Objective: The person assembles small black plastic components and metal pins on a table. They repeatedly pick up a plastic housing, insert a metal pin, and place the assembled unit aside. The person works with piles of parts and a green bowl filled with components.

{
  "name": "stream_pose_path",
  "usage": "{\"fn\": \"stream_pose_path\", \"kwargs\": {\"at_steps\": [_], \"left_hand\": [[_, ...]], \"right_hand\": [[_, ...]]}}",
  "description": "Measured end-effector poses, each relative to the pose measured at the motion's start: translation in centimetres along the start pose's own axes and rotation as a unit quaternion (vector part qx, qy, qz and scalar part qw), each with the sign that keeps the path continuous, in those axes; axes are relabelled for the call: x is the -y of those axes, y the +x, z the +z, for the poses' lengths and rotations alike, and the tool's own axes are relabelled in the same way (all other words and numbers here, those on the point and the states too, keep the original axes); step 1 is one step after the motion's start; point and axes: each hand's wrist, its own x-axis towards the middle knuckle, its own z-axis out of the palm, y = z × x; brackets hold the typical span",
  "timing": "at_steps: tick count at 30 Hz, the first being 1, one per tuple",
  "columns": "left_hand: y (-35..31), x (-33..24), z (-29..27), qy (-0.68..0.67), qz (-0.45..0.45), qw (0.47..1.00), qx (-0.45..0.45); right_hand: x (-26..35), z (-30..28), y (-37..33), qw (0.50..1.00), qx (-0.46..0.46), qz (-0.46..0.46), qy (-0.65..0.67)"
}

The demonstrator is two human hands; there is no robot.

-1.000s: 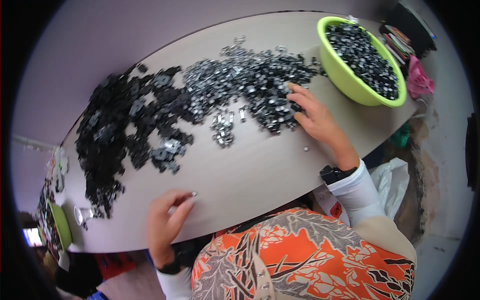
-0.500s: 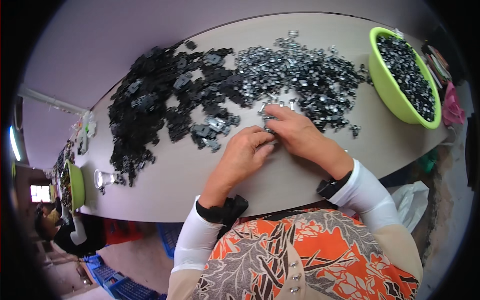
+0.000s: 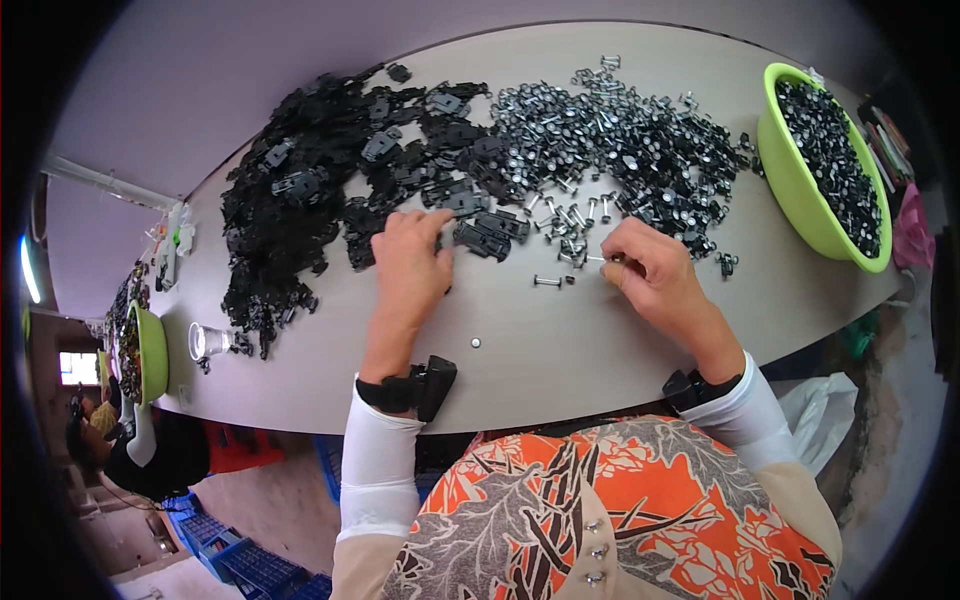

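Note:
A wide heap of black plastic parts [image 3: 320, 190] covers the left half of the grey table [image 3: 540, 340]. Beside it lies a heap of small metal pins [image 3: 620, 140]. My left hand [image 3: 408, 262] rests at the heap's near edge, its fingertips touching a black plastic part [image 3: 470, 205]. My right hand [image 3: 655, 275] is pinched on a small metal pin [image 3: 608, 262] just in front of the pin heap. A single pin [image 3: 548, 281] lies loose between the hands.
A lime-green bowl [image 3: 800, 190] full of dark small parts stands at the far right. Another green bowl [image 3: 152, 350] and a clear cup [image 3: 205, 340] sit at the left end, where another person [image 3: 130, 450] is seated. Blue crates [image 3: 240, 560] stand on the floor.
Both hands were together at the pile half a second ago; they have moved apart. The left one went to the black parts, the right one to the pins.

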Motion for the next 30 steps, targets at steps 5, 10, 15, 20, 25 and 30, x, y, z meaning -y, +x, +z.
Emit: {"fn": "stream_pose_path", "kwargs": {"at_steps": [5,10,15,20,25,30], "left_hand": [[-0.2,-0.9,0.6,-0.037,0.039,0.997,-0.049],[0.3,-2.4,1.1,-0.010,0.105,0.994,-0.025],[0.2,-2.8,1.2,-0.011,0.074,0.997,0.027],[-0.7,-3.0,0.9,-0.205,0.002,0.979,0.020],[-2.3,-6.0,-0.2,-0.619,-0.202,0.735,0.189],[-3.1,-8.1,1.2,-0.692,-0.247,0.610,0.298]], "right_hand": [[-1.0,-0.4,-3.1,0.994,0.055,0.002,-0.096],[-0.1,-0.3,-2.9,0.993,0.057,0.026,-0.100],[-0.8,0.2,-2.5,0.987,0.091,-0.072,-0.108],[-0.5,0.1,-2.5,0.983,0.103,-0.098,-0.113],[-0.9,-0.2,-2.6,0.984,0.116,-0.090,-0.098],[0.6,-1.1,-3.3,0.999,0.017,-0.037,0.031]]}}
